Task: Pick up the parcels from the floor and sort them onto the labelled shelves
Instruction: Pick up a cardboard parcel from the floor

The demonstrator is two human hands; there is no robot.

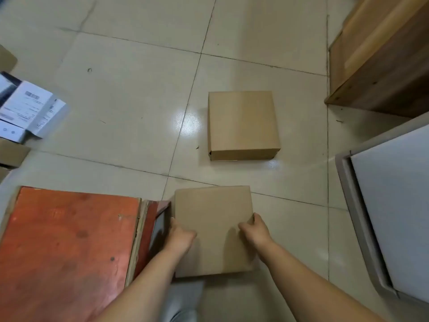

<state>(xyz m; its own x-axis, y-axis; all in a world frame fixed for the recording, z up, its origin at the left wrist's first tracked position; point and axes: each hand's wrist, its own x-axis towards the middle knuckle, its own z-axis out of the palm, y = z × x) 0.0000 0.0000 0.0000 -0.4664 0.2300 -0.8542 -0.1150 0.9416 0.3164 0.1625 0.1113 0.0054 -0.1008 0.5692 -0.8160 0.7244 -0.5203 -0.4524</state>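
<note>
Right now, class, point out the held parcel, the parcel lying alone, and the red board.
held parcel point(212, 212), head view, bare top face
lone parcel point(241, 120), head view, top face
red board point(69, 247), head view, painted surface

The white labelled parcel point(27, 110) is cut off at the left edge, its print too small to read.

The tiled floor point(130, 94) is pale and glossy, with dark grout lines. A closed cardboard box point(242, 124) sits on it near the middle. At the left edge lie white printed cartons point(27, 110) and brown boxes point(11, 154). A red board point(67, 247) lies lower left, wooden furniture point(380, 66) stands upper right, a grey cabinet point(390, 201) right.
</note>
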